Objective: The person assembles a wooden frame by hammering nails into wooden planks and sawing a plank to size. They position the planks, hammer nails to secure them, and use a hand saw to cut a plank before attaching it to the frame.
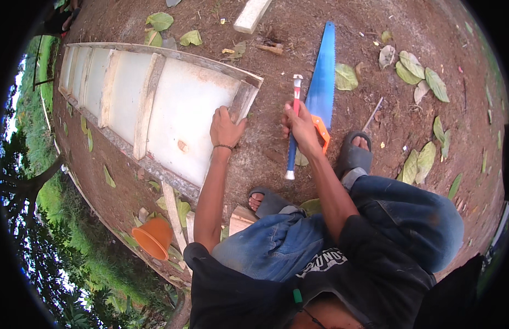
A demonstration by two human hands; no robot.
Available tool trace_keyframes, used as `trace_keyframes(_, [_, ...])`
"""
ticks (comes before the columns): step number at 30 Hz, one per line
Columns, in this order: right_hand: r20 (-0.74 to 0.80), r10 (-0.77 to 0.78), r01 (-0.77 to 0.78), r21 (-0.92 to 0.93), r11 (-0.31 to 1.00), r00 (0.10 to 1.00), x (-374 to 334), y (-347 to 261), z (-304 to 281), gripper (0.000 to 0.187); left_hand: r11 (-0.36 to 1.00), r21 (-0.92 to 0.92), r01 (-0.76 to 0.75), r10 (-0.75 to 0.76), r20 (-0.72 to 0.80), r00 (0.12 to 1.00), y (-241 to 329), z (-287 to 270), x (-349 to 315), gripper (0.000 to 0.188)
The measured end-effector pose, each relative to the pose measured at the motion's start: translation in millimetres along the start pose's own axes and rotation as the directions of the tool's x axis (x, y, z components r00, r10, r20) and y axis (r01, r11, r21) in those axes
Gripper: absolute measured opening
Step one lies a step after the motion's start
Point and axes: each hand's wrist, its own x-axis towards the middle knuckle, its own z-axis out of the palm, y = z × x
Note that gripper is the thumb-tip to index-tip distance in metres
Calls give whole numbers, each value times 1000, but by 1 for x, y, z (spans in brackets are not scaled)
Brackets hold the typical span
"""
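Observation:
A long wooden frame (140, 107) with crosspieces and pale panels between them lies on the ground to the left. At its near right corner my left hand (227, 129) grips the short end board (244, 100), fingers bent over the wood. My right hand (301, 129) is closed round a hammer (292, 156) with a red and blue handle, its metal head pointing away from me. The hammer is apart from the frame. Just right of it, a handsaw (322, 82) with a blue blade and orange handle lies on the soil, its handle partly behind my right hand.
An orange bucket (154, 238) lies tipped at the lower left, beside a thin wood strip (174, 214). A wood block (242, 219) sits by my left sandal (272, 202). A thin rod (373, 113) lies near my right foot. Another board (253, 15) is at the far side.

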Motion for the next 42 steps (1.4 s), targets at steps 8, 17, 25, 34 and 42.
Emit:
trace_keyframes(8, [141,-272,300,-605,738,952,3,-22,28,31,1000,-30,-2,1,-2,1000,-3,1,0,57])
trace_keyframes(17, [461,-140,482,-826,293,876,41,-47,38,26,999,13,-44,44,21,999,-5,3,5,55])
trace_keyframes(25, [457,-180,491,-827,274,871,36,-64,51,28,1000,-10,-12,12,51,999,-8,-7,3,59])
trace_keyframes(34, [455,42,454,-890,35,890,47,-89,64,44,987,-155,-40,35,-39,999,-10,-5,1,68])
trace_keyframes(42, [575,-34,572,-802,171,817,25,-76,120,35,978,-190,91,-128,-194,973,-83,-10,-112,81])
